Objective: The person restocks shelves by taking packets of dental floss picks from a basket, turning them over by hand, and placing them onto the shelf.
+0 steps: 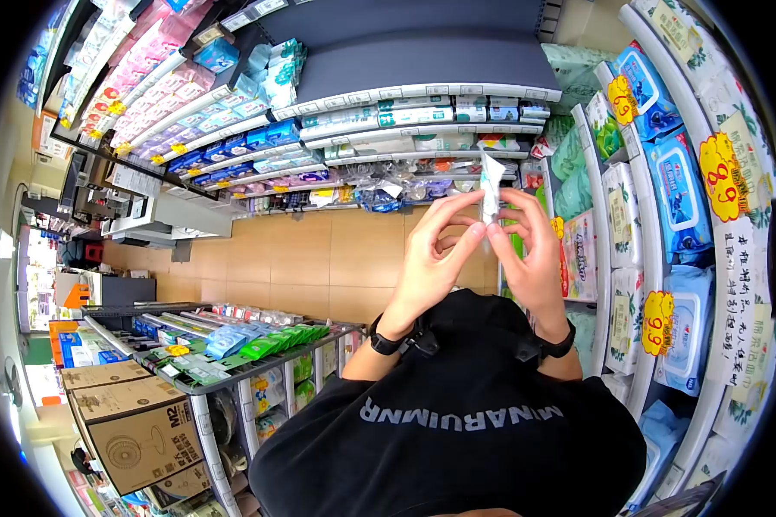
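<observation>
Between both hands I hold a slim white packet (491, 183) with faint print, raised upright in front of my chest; its exact kind is hard to make out. My left hand (437, 254) pinches the lower left side with thumb and fingertips, its fingers curled. From the other side my right hand (530, 250) grips it the same way, the two thumbs nearly meeting at its bottom end. The fingers cover part of the packet's lower half. Beyond it stands a shelf of packaged goods (422, 116).
At right, shelves hold blue wipe packs (679, 194) and yellow price tags (724, 177). Pink packs (168, 90) fill the upper left shelving. A low display rack (272, 370) and a cardboard fan box (138, 431) stand at lower left. Tiled floor (328, 258) runs between.
</observation>
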